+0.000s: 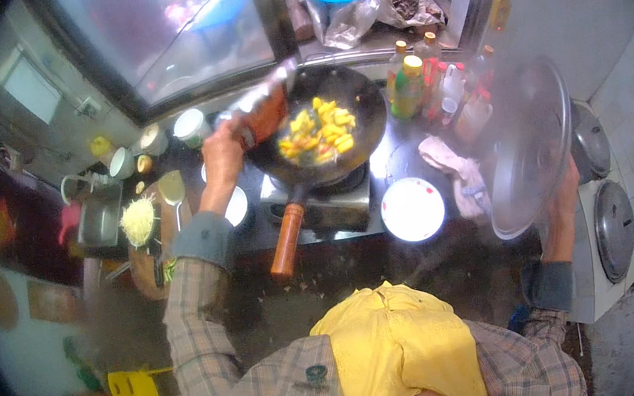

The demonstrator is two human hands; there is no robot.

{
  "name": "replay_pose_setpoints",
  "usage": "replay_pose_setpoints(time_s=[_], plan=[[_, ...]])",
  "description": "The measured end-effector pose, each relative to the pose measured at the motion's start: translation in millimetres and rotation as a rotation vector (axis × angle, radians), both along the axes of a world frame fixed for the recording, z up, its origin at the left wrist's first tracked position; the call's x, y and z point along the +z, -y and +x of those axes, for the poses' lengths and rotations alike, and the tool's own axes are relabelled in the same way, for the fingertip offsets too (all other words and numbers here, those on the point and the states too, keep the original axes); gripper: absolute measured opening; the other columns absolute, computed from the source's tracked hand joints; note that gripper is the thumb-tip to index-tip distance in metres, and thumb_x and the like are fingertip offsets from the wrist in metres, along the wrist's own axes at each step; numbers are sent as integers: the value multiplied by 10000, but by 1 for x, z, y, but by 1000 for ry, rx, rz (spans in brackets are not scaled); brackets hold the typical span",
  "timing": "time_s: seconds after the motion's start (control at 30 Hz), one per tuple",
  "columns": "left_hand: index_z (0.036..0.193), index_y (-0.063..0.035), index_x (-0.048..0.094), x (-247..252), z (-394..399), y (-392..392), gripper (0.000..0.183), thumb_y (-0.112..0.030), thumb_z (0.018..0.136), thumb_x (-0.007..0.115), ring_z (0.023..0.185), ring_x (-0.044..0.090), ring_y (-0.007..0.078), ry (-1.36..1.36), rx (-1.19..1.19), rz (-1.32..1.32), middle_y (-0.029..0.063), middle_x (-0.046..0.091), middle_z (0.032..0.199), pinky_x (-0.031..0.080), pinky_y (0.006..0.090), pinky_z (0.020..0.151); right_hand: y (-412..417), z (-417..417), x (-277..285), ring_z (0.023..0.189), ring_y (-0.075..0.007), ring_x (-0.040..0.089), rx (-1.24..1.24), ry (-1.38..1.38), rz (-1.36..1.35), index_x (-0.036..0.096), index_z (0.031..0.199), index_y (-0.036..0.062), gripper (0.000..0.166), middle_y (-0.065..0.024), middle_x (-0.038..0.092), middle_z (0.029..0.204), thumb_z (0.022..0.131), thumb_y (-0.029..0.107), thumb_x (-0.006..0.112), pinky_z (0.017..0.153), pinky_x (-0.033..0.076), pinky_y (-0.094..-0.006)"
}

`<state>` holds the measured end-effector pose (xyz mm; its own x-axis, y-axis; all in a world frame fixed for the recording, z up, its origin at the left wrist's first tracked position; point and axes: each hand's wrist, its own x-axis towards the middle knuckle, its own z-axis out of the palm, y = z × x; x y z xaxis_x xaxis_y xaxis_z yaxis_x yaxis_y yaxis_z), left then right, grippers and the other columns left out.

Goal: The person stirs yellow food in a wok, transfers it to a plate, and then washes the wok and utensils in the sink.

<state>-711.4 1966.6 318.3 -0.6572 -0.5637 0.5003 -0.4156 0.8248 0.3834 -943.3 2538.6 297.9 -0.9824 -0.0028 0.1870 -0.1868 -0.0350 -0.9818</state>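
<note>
My left hand (224,156) grips a blurred, shiny pouch or bottle (266,109) with reddish-brown colouring, tilted over the left side of a black wok (368,105). Yellow chunks of food (321,132) lie in the wok; whether anything flows onto them cannot be made out. The wok rests on a portable stove (324,212), its wooden handle (288,242) pointing towards me. Off to the right, my right hand (566,206) holds up a large, steamy pan lid (525,154), nearly on edge and apart from the wok. The lid hides part of that hand's fingers.
A white bowl (412,210) and a pinkish cloth (456,172) lie right of the stove. Behind them stand several bottles (410,88). At left are a spatula (172,189), a bowl of pale shreds (139,220) and a cutting board (142,273). Lidded pots (616,232) stand far right.
</note>
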Motion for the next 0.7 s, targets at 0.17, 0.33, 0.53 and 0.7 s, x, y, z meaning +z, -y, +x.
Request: replay_pose_setpoints(time_s=[0.17,0.33,0.53,0.7], plan=[[1086,-98,623,19,-19,-23,215,-107,906,506,866,631,409,-71,-31,29,236,642,918,498,500,721,-16,-19,-16,1064,-222,571,46,17,-76,506,1255,-46,381,-125,587,1175,956,179,436,926,449,-345],[1116,-120,612,-6,-30,-28,255,-86,905,474,839,637,411,9,-98,-104,242,639,882,494,505,724,18,3,11,1063,-212,569,33,-30,53,504,1250,-53,378,-116,586,1173,955,170,428,930,440,-331],[1076,-85,600,-1,-43,-21,207,-83,904,486,803,635,414,-14,-98,-137,251,636,821,490,513,671,-4,-15,-8,1081,-208,560,-15,-39,-30,495,1245,-78,386,-124,577,1186,959,170,423,941,432,-325],[1016,-44,595,-24,-32,-1,178,-63,874,488,791,638,412,10,-96,-126,253,636,829,503,500,674,-15,-18,-14,1066,-203,571,28,-47,-63,507,1238,-64,371,-119,586,1170,964,177,440,917,450,-327]])
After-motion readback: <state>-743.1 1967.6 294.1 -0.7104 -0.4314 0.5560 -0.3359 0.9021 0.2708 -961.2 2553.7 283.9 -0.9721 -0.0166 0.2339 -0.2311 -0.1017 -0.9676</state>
